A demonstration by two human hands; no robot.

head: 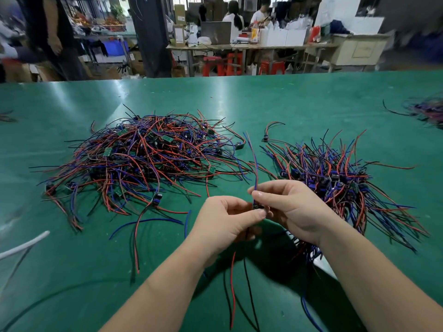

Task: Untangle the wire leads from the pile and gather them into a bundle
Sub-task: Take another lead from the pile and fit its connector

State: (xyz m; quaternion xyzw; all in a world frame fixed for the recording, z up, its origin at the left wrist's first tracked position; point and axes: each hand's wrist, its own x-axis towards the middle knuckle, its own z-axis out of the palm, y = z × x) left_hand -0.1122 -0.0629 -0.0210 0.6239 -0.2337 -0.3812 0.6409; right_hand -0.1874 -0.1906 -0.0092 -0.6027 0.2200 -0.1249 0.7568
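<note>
Green matting covers the wide table (263, 99), with a busy workshop blurred behind. On its left lies a tangled pile of red, blue and black wire leads (141, 159); to the right lies a straighter gathered bundle of leads (335, 183). Nearer the person, the left hand (227, 219) has a pinching grip on one lead's small black module (257, 206). The right hand (287, 207) pinches that lead's wires just above it.

I count two hands, left hand (225, 219) and right hand (287, 207), with one wire lead (255, 168) pinched between them. One green table (287, 99). Three heaps: tangled pile (143, 159), bundle (335, 178), blurred heap (429, 111) far right. One white cable (24, 245). Leads per heap: uncountable.
</note>
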